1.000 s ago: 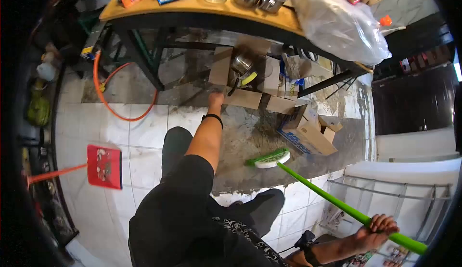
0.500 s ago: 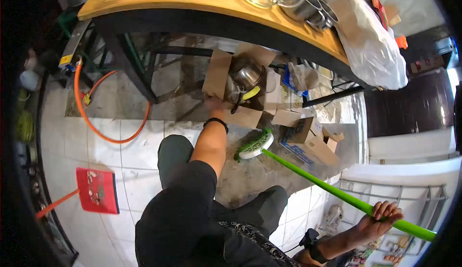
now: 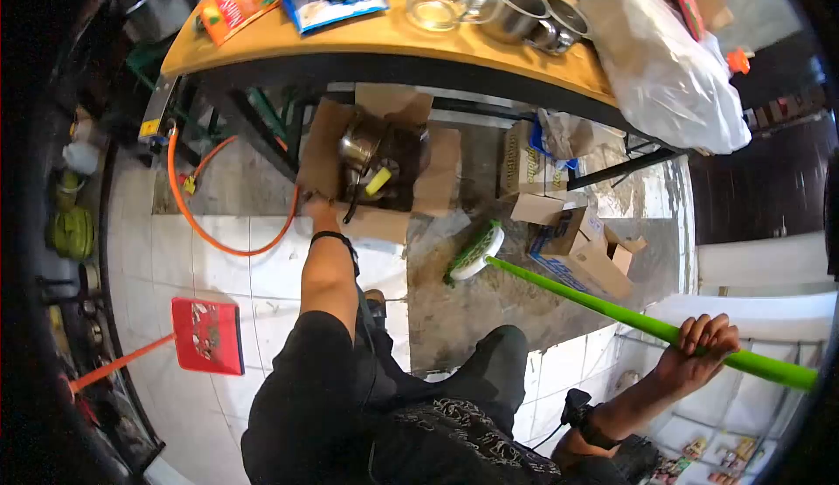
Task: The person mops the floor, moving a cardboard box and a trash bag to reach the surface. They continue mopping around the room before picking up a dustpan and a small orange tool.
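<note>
At the near left corner of an open cardboard box [image 3: 435, 175], my left hand [image 3: 318, 207] grips the cardboard, its fingers partly hidden. Inside the box lie a metal pot [image 3: 360, 142], a yellow item [image 3: 378, 181] and a dark handle. My right hand [image 3: 706, 347] is wrapped round the green handle of a broom [image 3: 577, 300]. The broom's head [image 3: 476, 253], white with green bristles, rests on the stained floor to the right of the box.
Above the box stands a wooden table [image 3: 350, 44] with packets, metal cups [image 3: 516, 11] and a plastic bag [image 3: 669, 74]. Other cartons [image 3: 590, 253] sit to the right. An orange hose [image 3: 205, 239] and a red dustpan [image 3: 208, 336] holding debris are at the left.
The cardboard box has slid left across the floor, with my left hand at its corner. A gap of floor now separates it from the cartons on the right. My right hand still holds the broom.
</note>
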Demonstrator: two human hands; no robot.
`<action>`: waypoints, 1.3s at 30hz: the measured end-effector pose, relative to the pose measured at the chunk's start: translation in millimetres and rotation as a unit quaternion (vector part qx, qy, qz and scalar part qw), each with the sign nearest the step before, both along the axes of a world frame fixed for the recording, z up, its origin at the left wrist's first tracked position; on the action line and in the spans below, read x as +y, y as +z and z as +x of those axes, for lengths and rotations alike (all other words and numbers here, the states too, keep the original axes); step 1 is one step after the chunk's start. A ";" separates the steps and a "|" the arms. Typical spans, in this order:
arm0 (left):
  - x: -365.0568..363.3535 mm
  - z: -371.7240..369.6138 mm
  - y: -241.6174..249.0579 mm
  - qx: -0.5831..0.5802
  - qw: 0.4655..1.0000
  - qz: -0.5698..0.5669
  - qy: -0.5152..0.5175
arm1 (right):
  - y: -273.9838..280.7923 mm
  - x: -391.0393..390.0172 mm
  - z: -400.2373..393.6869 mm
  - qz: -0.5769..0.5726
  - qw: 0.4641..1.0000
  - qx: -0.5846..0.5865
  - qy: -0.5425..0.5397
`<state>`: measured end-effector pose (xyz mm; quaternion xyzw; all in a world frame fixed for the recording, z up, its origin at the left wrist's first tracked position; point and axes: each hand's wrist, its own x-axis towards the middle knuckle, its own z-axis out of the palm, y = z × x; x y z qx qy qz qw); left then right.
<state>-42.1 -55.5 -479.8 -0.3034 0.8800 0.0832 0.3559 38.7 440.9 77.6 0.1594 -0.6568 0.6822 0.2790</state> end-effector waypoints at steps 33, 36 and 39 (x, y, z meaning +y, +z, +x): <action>541.1 118.6 569.9 0.460 0.743 0.402 -0.275 | 259.1 224.9 114.2 -0.009 0.961 -0.035 0.274; 538.2 101.9 573.1 0.474 0.761 0.351 -0.270 | 229.9 223.5 116.2 0.037 0.977 -0.092 0.186; 539.7 85.5 563.1 0.470 0.784 0.316 -0.254 | 205.4 221.3 107.6 0.089 0.973 -0.123 0.171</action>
